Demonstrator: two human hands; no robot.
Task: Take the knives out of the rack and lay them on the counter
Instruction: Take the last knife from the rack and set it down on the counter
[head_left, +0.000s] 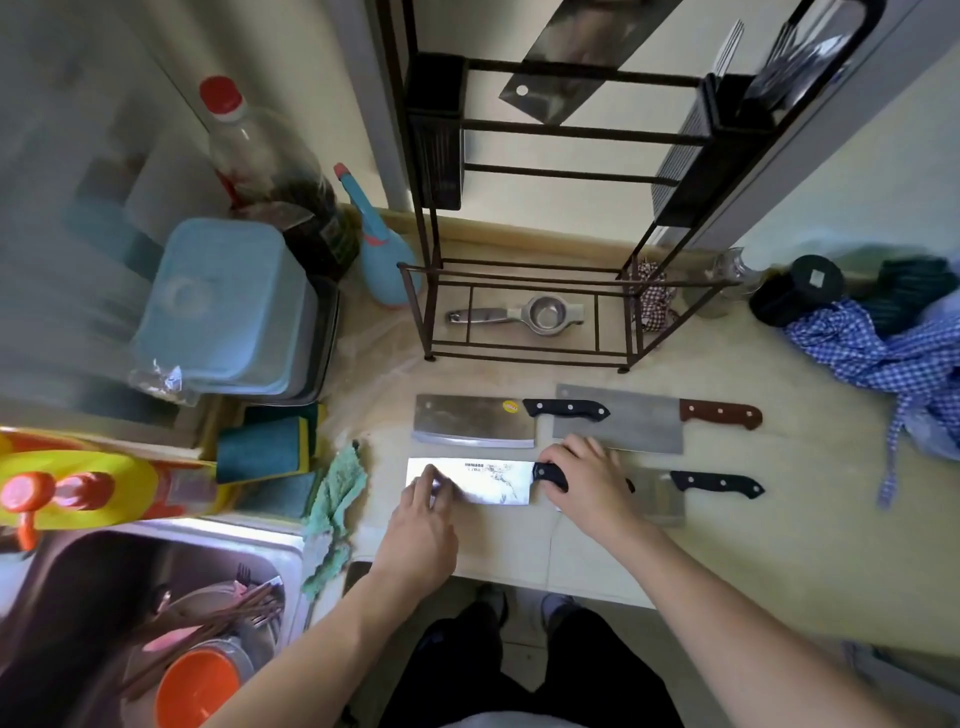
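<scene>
A shiny cleaver (488, 480) lies flat on the counter (753, 561) near its front edge. My right hand (584, 480) is closed around its black handle. My left hand (423, 512) rests its fingertips on the blade's left end. Three more cleavers lie on the counter: one with a black handle (472, 421) behind it, one with a brown handle (623, 418) to the right, and a smaller one with a black handle (670, 493) partly hidden by my right hand. The dark metal rack (524, 218) stands behind them; one more cleaver (576, 52) still hangs at its top.
A metal squeezer (519, 314) lies on the rack's bottom shelf. A blue checked cloth (883, 353) and dark jars (797, 291) sit at right. Sponges (270, 449), a green rag (337, 493), a blue tub (228, 306) and bottles crowd the left. The sink (156, 613) holds dishes.
</scene>
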